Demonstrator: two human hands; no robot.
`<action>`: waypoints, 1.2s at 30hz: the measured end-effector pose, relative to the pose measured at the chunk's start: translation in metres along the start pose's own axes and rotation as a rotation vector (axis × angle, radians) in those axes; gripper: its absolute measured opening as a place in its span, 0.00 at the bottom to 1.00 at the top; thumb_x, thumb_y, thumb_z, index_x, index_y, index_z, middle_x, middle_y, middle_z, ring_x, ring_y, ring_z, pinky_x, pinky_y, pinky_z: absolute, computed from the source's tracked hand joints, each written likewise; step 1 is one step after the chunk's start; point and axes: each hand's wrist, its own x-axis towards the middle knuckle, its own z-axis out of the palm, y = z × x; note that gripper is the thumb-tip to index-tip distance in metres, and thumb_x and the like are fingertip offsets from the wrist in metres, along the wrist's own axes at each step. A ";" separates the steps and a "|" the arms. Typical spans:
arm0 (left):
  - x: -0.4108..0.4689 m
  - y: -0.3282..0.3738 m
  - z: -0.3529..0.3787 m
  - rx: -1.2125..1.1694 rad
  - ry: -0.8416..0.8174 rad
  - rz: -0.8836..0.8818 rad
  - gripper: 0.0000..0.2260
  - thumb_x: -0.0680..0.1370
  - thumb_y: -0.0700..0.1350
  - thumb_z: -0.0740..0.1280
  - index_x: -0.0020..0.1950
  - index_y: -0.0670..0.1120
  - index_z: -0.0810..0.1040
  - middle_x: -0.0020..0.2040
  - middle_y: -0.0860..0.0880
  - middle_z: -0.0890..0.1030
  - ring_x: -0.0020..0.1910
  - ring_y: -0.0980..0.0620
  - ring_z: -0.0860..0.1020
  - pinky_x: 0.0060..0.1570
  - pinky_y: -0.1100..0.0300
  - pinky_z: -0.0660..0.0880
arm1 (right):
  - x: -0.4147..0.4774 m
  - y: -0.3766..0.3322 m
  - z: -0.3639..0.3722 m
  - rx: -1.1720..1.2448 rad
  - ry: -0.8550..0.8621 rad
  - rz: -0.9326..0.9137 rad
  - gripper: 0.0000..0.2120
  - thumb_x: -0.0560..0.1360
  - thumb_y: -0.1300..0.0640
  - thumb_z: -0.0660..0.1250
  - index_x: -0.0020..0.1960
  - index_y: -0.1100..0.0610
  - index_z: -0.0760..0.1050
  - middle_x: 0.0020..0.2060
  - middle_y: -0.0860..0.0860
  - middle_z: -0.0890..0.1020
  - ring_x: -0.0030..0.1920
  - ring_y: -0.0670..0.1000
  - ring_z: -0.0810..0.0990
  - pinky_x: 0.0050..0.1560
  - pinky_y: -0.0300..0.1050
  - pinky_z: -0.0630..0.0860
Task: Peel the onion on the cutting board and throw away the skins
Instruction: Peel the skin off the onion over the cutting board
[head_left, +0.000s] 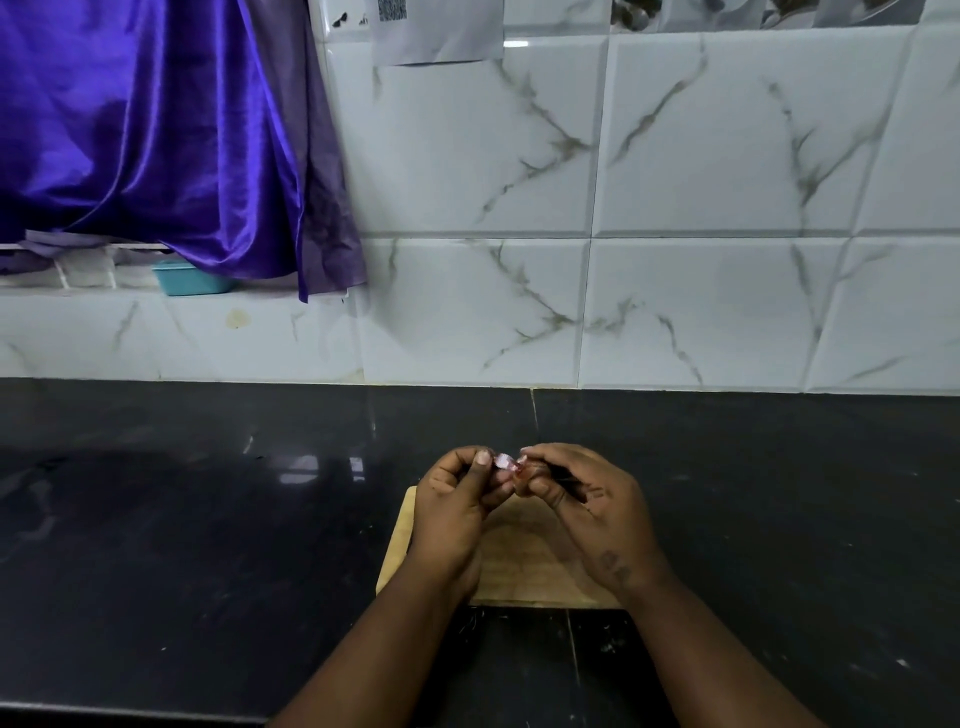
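A small pinkish onion (506, 464) shows only as a sliver between my two hands, held just above the far end of a wooden cutting board (524, 566). My left hand (457, 506) pinches it from the left with thumb and fingers. My right hand (587, 509) grips it from the right, fingertips on its top. Most of the onion is hidden by my fingers. I cannot see any loose skins on the board.
The board lies on a dark polished counter (182, 519) that runs up to a white marble-patterned tiled wall (675, 208). A purple satin curtain (156, 130) hangs at the upper left over a ledge with a small teal container (189, 280).
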 end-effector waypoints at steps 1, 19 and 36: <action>0.000 0.001 0.000 -0.026 0.017 -0.005 0.08 0.84 0.37 0.65 0.47 0.42 0.81 0.38 0.48 0.86 0.36 0.56 0.84 0.39 0.64 0.83 | 0.000 0.000 0.000 0.066 -0.003 0.030 0.15 0.76 0.64 0.74 0.58 0.48 0.83 0.55 0.43 0.87 0.56 0.43 0.86 0.57 0.34 0.80; -0.011 -0.003 -0.008 0.838 -0.076 0.269 0.09 0.79 0.40 0.71 0.47 0.54 0.86 0.44 0.55 0.86 0.43 0.59 0.83 0.42 0.62 0.83 | 0.003 0.008 -0.009 0.330 0.006 0.252 0.17 0.77 0.72 0.71 0.60 0.55 0.83 0.57 0.52 0.88 0.59 0.51 0.87 0.62 0.44 0.82; -0.005 -0.006 -0.012 0.785 -0.015 0.204 0.06 0.82 0.42 0.71 0.48 0.51 0.85 0.40 0.51 0.86 0.39 0.57 0.84 0.38 0.65 0.79 | 0.004 0.008 -0.009 0.623 0.033 0.331 0.16 0.74 0.65 0.71 0.62 0.65 0.80 0.52 0.58 0.87 0.51 0.52 0.87 0.56 0.44 0.85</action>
